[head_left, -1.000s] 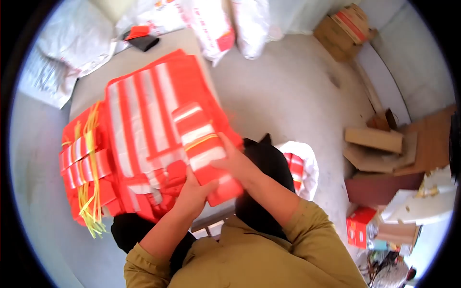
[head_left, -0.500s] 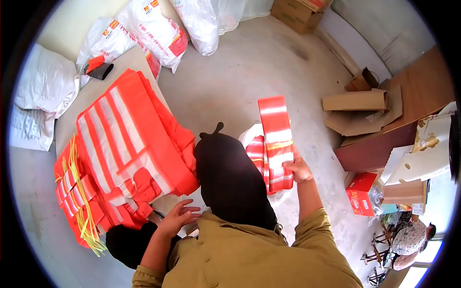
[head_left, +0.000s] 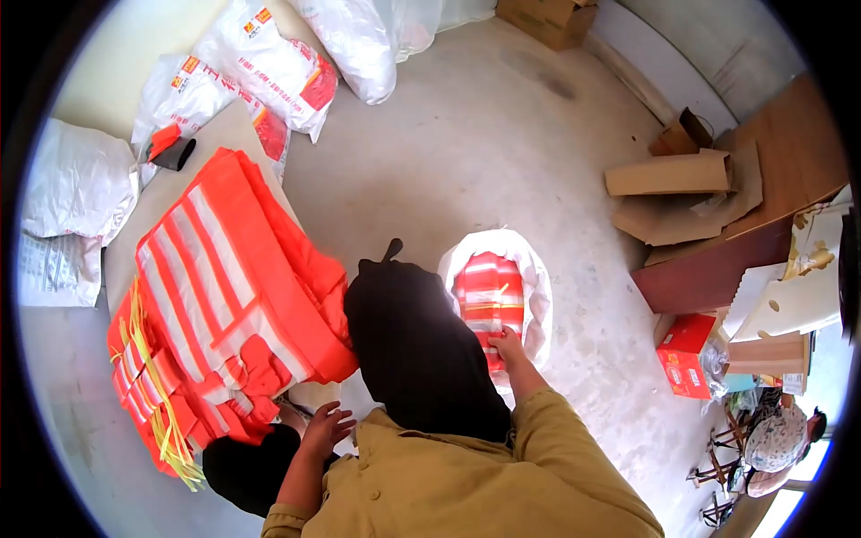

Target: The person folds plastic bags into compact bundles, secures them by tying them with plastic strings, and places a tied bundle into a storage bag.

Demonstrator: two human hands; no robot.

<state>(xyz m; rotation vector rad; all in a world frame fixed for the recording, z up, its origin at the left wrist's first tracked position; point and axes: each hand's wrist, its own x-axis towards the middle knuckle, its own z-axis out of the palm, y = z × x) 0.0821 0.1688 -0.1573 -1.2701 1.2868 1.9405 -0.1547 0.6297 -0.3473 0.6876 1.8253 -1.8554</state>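
Observation:
My right hand (head_left: 508, 348) grips the near end of a folded orange-red reflective vest (head_left: 489, 296) with silver stripes and a thin yellow tie. That bundle lies within the mouth of a white woven sack (head_left: 538, 287) on the floor; what lies deeper in the sack is hidden. My left hand (head_left: 325, 432) hovers by my lap, fingers loosely curled and apart, holding nothing. Beside it, a thick stack of reflective vests (head_left: 202, 260) covers a low board, with smaller folded vests (head_left: 143, 381) and a bunch of yellow ties (head_left: 160, 403) at its near left.
Stuffed white sacks (head_left: 269, 63) line the back wall. A red-and-black item (head_left: 170, 148) sits on the board's far end (head_left: 220, 134). To the right are an opened cardboard box (head_left: 682, 206), a brown panel (head_left: 789, 152) and a red box (head_left: 686, 368). Another person (head_left: 778, 439) sits at far right.
My right hand has lowered the folded vest from above the sack down into its mouth. The sack's rim now shows around it. My left hand stays near my lap.

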